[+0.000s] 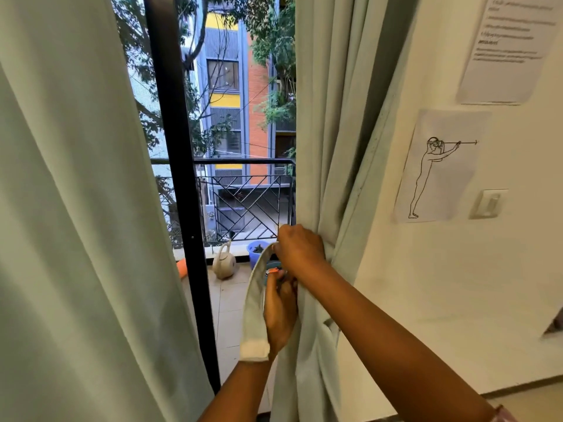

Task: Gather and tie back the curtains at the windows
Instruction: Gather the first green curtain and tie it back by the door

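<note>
My right grip (300, 246) is a closed fist bunching the soft, pale green right curtain (332, 147) into tight pleats against the wall. My left grip (278, 312), just below it, seems to pinch the tieback strap (254, 309), a flat fabric band with a white end, though its fingertips are partly hidden. The left curtain (76, 208) hangs in loose, broad folds beside the black window frame (179, 147).

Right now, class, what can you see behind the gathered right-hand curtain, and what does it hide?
Beside its left edge show glass, the balcony railing and a blue tub. The curtain itself covers the window's right edge and whatever lies directly behind its folds.
</note>
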